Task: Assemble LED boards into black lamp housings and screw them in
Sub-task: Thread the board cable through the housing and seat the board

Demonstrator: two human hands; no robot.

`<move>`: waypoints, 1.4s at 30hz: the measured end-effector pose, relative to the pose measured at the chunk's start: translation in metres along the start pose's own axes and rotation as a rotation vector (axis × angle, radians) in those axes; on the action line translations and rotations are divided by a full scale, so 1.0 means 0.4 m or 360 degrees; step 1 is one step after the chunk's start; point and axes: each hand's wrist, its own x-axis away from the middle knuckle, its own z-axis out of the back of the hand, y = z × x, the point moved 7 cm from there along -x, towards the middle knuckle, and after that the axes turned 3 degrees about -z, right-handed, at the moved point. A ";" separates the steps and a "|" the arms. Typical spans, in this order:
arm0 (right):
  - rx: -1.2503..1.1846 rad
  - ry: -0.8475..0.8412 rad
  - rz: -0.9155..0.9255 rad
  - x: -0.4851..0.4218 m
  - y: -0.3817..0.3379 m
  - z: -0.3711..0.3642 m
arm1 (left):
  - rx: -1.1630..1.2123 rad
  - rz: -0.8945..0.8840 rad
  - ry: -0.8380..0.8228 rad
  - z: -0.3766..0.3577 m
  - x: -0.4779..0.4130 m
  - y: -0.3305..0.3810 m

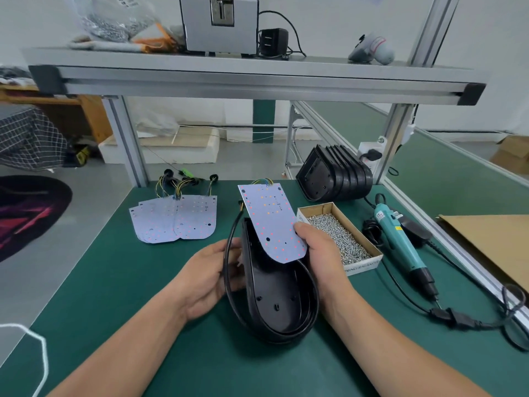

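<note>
A green-matted workbench (137, 296) fills the view. An aluminium-framed shelf (257, 78) crosses above it, well beyond the grip, and carries a grey screw feeder (220, 24) and a clear bag of screws (114, 18).

At the centre, both hands meet on one black lamp housing (274, 299). It stands tilted with its rounded end on the mat, its open side facing up and toward the right hand. The left hand (206, 276) grips the housing's left wall with its fingers curled round the edge, and a black cable (229, 253) loops across them. The right hand (320, 253) pinches an LED board (272, 222) by its right edge, thumb on the studded face and fingers beneath. The board slants with its rounded end dipped just inside the housing's mouth. Its wired end is raised, away from the person.

Beyond the grip and to its right, a row of nested black housings (335, 179) lies on its side. Beyond and to the left, a fanned pile of LED boards (174, 219) lies flat, wire tails pointing away.

Just beside the right hand's knuckles sits an open cardboard box of screws (340, 236). Further right of it lies a teal electric screwdriver (400, 242), with its cord trailing toward the bench edge. A cardboard sheet (492, 245) lies further right again, past the bench rail.
</note>
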 end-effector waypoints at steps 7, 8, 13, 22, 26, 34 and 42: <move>-0.0028 0.0216 0.0145 0.000 -0.030 0.032 | 0.0092 0.0357 -0.0440 -0.041 0.026 -0.024; -0.0019 0.0242 0.0179 -0.003 -0.036 0.041 | 0.0025 0.0403 -0.0521 -0.042 0.033 -0.026; 0.0031 0.0256 0.0291 -0.002 -0.053 0.043 | -0.0486 0.0432 -0.0628 -0.017 0.058 -0.017; 0.0088 0.0142 0.0223 -0.018 -0.025 0.026 | -0.0693 -0.0409 -0.0355 0.006 0.037 0.056; 0.0024 0.0052 0.0025 -0.012 0.003 0.012 | -0.0575 -0.0525 -0.0251 -0.005 0.025 0.054; 0.0048 -0.0212 -0.0086 0.014 0.019 -0.030 | -0.0466 -0.0214 -0.0474 -0.032 0.039 0.027; -0.0125 -0.0186 -0.0134 0.009 0.004 -0.033 | -0.0905 -0.0366 -0.0277 -0.046 0.043 0.035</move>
